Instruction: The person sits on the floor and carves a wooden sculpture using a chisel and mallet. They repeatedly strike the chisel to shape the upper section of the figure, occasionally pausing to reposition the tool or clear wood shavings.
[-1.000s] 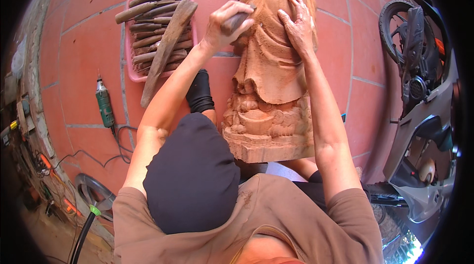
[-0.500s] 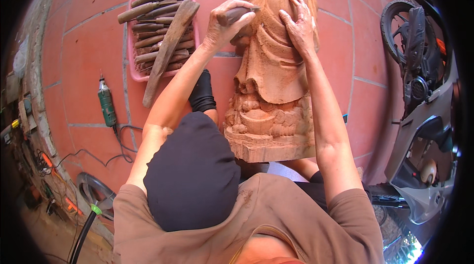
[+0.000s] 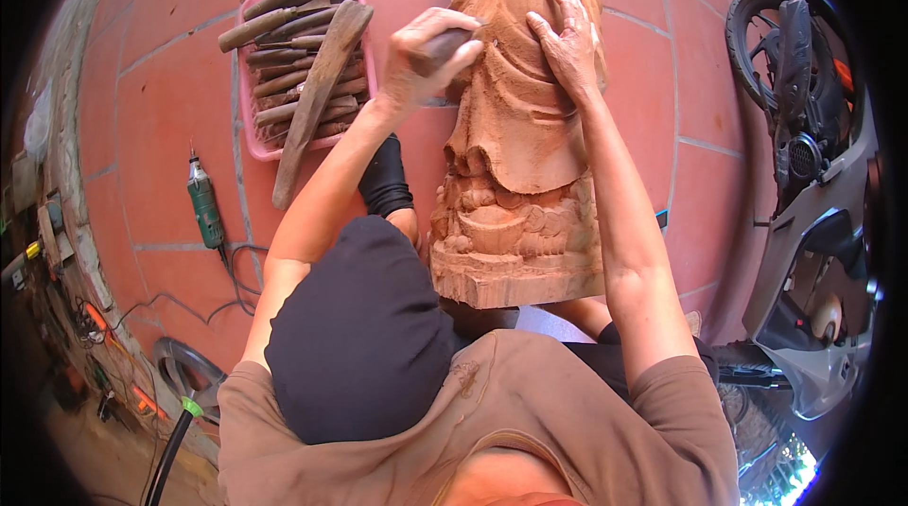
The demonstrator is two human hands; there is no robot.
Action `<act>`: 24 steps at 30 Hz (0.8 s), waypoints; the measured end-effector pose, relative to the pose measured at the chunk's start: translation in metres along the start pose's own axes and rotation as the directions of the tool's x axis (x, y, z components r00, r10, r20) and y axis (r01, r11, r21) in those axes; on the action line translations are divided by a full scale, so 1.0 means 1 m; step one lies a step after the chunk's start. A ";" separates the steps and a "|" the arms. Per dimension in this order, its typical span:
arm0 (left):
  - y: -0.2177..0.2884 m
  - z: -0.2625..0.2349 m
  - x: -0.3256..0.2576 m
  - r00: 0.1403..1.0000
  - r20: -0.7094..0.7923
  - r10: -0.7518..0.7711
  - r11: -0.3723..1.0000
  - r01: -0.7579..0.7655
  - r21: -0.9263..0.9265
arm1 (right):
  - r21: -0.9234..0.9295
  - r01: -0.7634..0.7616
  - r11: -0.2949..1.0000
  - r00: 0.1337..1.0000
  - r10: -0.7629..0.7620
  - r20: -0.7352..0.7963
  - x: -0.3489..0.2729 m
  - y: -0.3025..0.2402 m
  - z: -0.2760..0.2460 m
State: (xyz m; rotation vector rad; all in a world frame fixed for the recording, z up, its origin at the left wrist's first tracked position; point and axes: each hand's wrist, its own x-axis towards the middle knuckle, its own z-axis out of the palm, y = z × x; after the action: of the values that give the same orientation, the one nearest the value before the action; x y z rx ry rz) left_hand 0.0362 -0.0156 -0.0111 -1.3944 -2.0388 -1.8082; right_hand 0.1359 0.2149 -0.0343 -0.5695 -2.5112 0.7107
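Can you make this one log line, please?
left hand: grips dark-handled tool; right hand: rests on wood carving; nearby: pink basket, green power tool

1) A pink basket point(image 3: 250, 118) of wooden-handled tools point(image 3: 253, 26) sat on the red tiled floor point(image 3: 165, 109), a long stick point(image 3: 322, 95) lying across it
2) A green power tool point(image 3: 203, 203) lay near the basket, its dark cord point(image 3: 180, 299) trailing over the tiles
3) A grey-and-black motorbike point(image 3: 815, 208) stood at the right
4) A black hose point(image 3: 166, 461) with a green fitting point(image 3: 192, 407) showed at lower left
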 end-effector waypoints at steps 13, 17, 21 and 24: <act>0.024 0.003 -0.012 0.966 0.258 0.036 0.987 -0.074 0.141 | 0.004 -0.016 1.000 1.000 0.016 -0.009 -0.002 0.002 -0.002; 0.009 0.017 0.007 0.972 0.191 0.134 0.981 -0.158 0.115 | 0.009 -0.018 1.000 1.000 0.018 0.007 0.001 0.001 0.000; 0.000 0.023 0.004 0.971 0.176 0.163 0.968 -0.192 0.161 | 0.009 -0.006 1.000 1.000 0.006 -0.003 -0.001 0.003 0.002; 0.007 0.015 -0.004 0.960 0.247 0.131 0.964 -0.181 0.192 | -0.007 -0.012 1.000 1.000 0.012 0.003 -0.002 0.003 0.001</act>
State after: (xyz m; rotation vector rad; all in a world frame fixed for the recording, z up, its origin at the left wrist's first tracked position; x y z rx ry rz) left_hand 0.0504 -0.0066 -0.0126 -1.7144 -2.0818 -1.3739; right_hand 0.1380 0.2155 -0.0374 -0.5871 -2.5161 0.7087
